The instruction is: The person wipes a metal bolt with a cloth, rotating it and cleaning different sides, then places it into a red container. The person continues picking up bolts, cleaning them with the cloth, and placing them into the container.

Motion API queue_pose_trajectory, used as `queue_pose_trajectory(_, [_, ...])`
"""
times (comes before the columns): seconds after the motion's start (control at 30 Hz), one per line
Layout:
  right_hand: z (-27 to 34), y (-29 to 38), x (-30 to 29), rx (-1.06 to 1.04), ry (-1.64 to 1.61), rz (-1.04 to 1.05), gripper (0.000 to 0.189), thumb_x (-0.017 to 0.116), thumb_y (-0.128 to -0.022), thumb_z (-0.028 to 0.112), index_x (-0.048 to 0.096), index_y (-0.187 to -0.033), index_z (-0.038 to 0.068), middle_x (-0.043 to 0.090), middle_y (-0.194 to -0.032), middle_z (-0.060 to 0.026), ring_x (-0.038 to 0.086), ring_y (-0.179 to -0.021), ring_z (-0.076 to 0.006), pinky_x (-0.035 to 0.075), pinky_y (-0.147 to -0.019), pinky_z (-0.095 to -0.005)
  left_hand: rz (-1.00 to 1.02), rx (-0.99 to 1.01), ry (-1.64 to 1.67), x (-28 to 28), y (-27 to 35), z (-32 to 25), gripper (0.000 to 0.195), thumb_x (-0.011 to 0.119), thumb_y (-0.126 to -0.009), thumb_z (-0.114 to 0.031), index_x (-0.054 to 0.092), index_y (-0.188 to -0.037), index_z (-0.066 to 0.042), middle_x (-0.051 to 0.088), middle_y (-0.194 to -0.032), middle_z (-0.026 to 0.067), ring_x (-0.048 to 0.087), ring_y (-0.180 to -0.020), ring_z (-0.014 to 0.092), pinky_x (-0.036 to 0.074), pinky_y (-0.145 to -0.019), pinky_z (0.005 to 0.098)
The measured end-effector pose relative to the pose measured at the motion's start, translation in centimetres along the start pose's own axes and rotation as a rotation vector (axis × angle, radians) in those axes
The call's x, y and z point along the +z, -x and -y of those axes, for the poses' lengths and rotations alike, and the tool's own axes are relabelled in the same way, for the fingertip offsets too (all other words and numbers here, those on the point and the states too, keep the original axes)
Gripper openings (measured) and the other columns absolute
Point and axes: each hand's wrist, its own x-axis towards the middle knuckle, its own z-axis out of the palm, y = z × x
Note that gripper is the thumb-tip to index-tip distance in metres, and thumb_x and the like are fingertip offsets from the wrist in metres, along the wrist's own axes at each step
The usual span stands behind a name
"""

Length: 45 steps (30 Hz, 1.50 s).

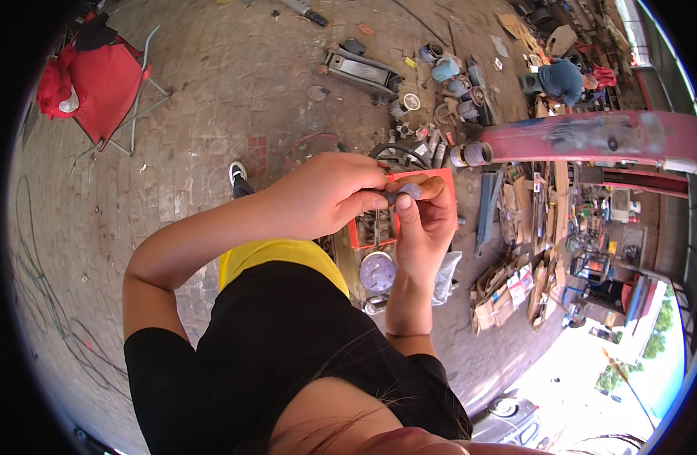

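In front of my body, my left hand (pixel 337 196) comes in from the left with thumb and fingertips pinched together. My right hand (pixel 428 219) meets it, its thumb and bent forefinger closed around a small purple-grey lump (pixel 409 190). The fingertips of both hands are on this small piece or right beside it, and they cover most of it, so I cannot tell what it is. Just beneath the hands sits an orange-red tray (pixel 354 234), partly hidden, with several metal pieces (pixel 377 224) in it. A round purple-stained lid or can top (pixel 378 271) is nearer my body.
A floor jack (pixel 363 71) and several paint-stained cans (pixel 405 105) stand on the brick floor. A reddish metal beam (pixel 599 136) extends right, near flattened cardboard (pixel 502 290). A red folding chair (pixel 111 91) is at left. Another person (pixel 560 82) sits at upper right.
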Motion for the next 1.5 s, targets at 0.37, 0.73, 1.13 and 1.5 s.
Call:
queue_pose_trajectory(0.37, [-0.8, -0.2, 1.2, -0.022, -0.006, -0.087, 0.011, 0.061, -0.092, -0.002, 0.051, -0.09, 0.003, 0.063, -0.095, -0.0077, 0.061, -0.091, -0.0128, 0.049, -0.083, -0.0272, -0.098, 0.0, -0.167, 0.4, 0.3, 0.2, 0.017, 0.068, -0.081, -0.014, 0.059, -0.085, -0.001, 0.055, -0.079, 0.0105, 0.057, -0.077, 0.031, 0.045, -0.063, 0.042])
queue_pose_trajectory(0.73, [-2.4, -0.7, 1.3, 0.033, 0.087, -0.152, 0.009, 0.06, -0.093, -0.001, 0.051, -0.092, 0.002, 0.062, -0.092, -0.0066, 0.058, -0.087, -0.008, 0.047, -0.078, -0.0224, -0.137, -0.056, -0.194, 1.1, 0.4, 2.2, 0.017, 0.069, -0.08, -0.013, 0.061, -0.089, -0.002, 0.054, -0.079, 0.0089, 0.056, -0.075, 0.03, 0.047, -0.063, 0.0398])
queue_pose_trajectory(1.13, [-2.4, -1.3, 0.2, 0.311, -0.415, -0.21, 0.006, 0.06, -0.095, 0.01, 0.057, -0.098, 0.006, 0.066, -0.096, -0.0075, 0.059, -0.081, -0.0109, 0.048, -0.072, -0.0257, -0.221, 0.091, -0.307, 1.2, 0.1, 2.4, 0.024, 0.072, -0.079, -0.019, 0.063, -0.09, 0.0, 0.057, -0.078, 0.009, 0.058, -0.074, 0.028, 0.047, -0.062, 0.0379])
queue_pose_trajectory(1.5, [-1.1, -0.2, 0.5, 0.219, -0.272, -0.11, 0.011, 0.064, -0.092, 0.005, 0.057, -0.1, 0.004, 0.066, -0.101, -0.0084, 0.06, -0.084, -0.0122, 0.048, -0.076, -0.0268, -0.038, -0.23, 0.249, 0.1, 0.2, 1.3, 0.019, 0.066, -0.088, -0.009, 0.064, -0.104, 0.002, 0.061, -0.084, 0.0095, 0.057, -0.079, 0.018, 0.046, -0.07, 0.0305])
